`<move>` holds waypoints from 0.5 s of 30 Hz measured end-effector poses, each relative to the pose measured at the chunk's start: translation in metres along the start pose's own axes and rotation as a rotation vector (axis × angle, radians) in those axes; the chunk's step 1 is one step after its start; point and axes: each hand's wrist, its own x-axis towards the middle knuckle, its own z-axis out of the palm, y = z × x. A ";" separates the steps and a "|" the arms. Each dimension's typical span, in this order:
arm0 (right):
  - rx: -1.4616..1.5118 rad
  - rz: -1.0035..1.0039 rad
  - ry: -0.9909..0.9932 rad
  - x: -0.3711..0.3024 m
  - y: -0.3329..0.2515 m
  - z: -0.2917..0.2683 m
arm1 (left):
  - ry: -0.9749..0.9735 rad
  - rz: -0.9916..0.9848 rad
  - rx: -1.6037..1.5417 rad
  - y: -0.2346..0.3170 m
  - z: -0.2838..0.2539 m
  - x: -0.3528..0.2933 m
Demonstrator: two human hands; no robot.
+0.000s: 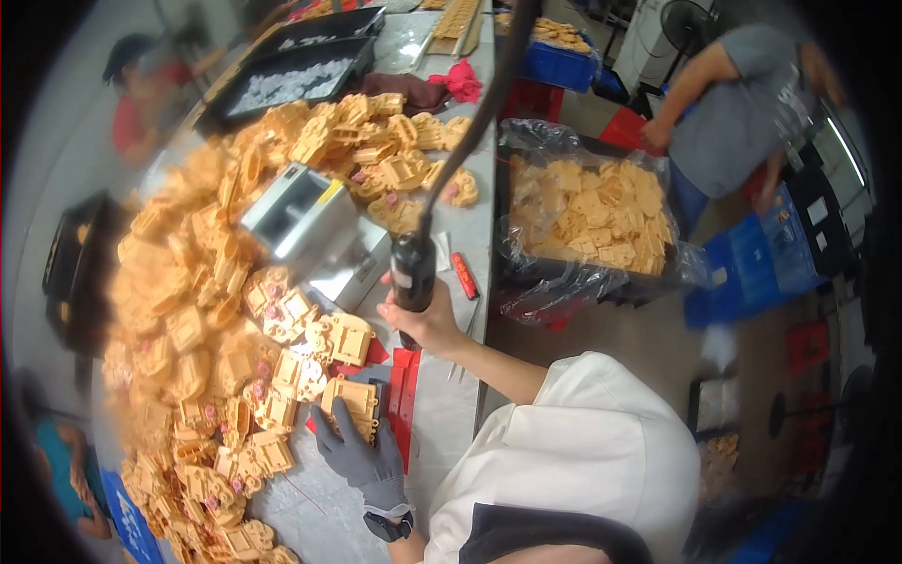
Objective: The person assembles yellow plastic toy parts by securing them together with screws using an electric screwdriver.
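My right hand [427, 318], bare, is wrapped round a black electric screwdriver [413, 268] held upright above the table. A dark cable runs up from the tool's top. My left hand [365, 462], in a grey glove, steadies a yellow-orange plastic housing [352, 402] with its fingers laid over the near side. This housing sits on a dark block beside a red strip [403, 395]. The screwdriver's tip is apart from it, farther away. Just beyond stands a silver box-shaped machine [305, 218], probably a screw feeder, next to several assembled housings [301, 320].
Heaped yellow-orange housings [188, 310] cover the table's left side. A red marker-like item [464, 275] lies near the right edge. Beyond that edge stands a plastic-lined crate [587, 263] of similar parts. Black trays [305, 75] stand at the back; other people work around.
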 end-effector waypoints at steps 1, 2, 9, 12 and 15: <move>0.052 0.073 0.000 -0.001 -0.004 0.003 | 0.017 0.000 -0.019 0.000 -0.002 0.001; 0.030 0.076 0.017 -0.001 -0.005 0.000 | -0.004 -0.024 -0.067 0.000 -0.001 0.003; -0.034 -0.018 0.054 0.008 -0.011 -0.001 | -0.119 -0.079 -0.139 0.006 -0.018 0.023; -0.027 -0.018 0.052 0.006 -0.004 -0.006 | -0.099 -0.041 -0.137 0.031 -0.070 0.018; -0.011 0.002 0.048 0.004 0.006 -0.002 | 0.141 0.176 -0.242 0.043 -0.093 0.021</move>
